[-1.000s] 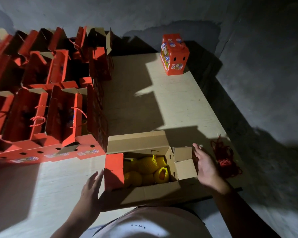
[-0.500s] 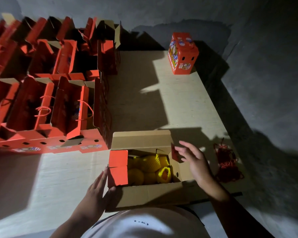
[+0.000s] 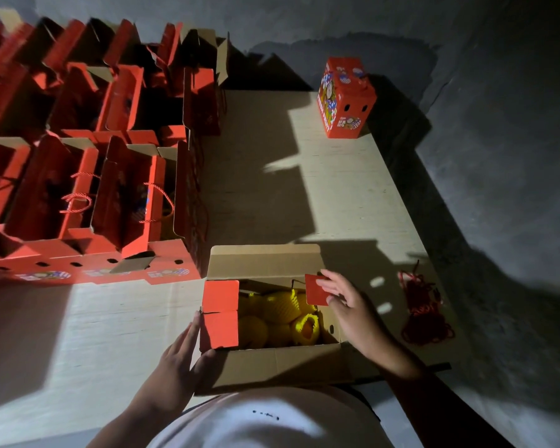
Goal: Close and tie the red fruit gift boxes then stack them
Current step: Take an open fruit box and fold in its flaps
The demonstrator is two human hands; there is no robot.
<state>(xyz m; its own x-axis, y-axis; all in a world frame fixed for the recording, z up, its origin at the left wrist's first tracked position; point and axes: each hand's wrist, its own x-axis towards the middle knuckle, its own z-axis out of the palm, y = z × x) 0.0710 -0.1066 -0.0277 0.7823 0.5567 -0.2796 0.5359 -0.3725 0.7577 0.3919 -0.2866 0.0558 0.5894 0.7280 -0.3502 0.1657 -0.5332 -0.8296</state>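
Box [image 3: 272,367] with the fruit sits open at the near edge of the board [image 3: 304,195], right in front of the person, its long flaps spread toward and away from them. Yellow net-wrapped fruit [image 3: 282,315] fills it. Left hand [image 3: 178,367] lies flat against the box's left side, fingers straight, touching the red left flap [image 3: 220,315], which is folded inward. Right hand [image 3: 349,305] pinches the red right flap [image 3: 317,290], thumb and fingers curled on its edge. A half second ago that flap stood more upright; it now leans in over the fruit.

Open board stretches from the box to the far right corner, where one closed box [image 3: 345,98] stands alone; its side lettering is too small to read. Open boxes [image 3: 88,163] crowd the left side, the nearest one just beside the box's far left corner. A heap of red cord [image 3: 424,315] lies at the right edge, near the right hand.
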